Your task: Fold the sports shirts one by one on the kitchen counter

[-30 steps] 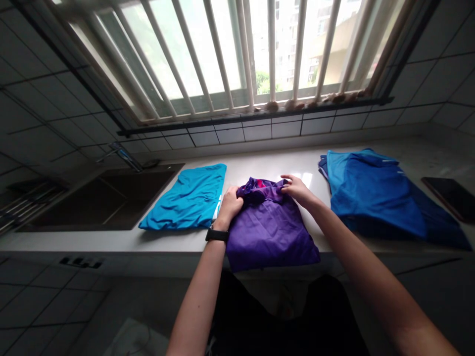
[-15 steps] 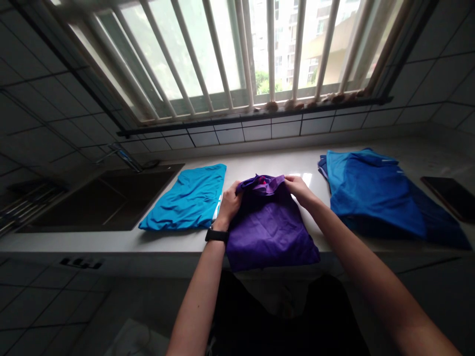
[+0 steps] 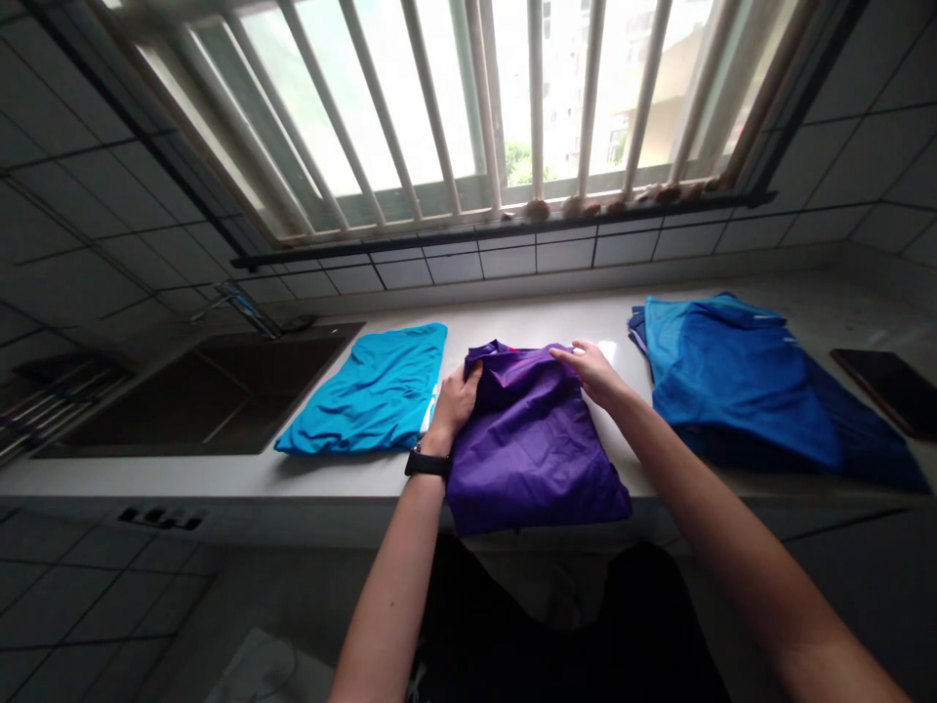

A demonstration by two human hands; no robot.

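Head view: left hand (image 3: 455,405), right hand (image 3: 594,376) on purple shirt (image 3: 531,439) (wristwatch (image 3: 427,464) on left).

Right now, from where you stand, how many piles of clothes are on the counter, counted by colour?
Turquoise garment: 1
Purple garment: 1
Blue pile: 1 (how many garments it holds cannot be told)
Total: 3 piles
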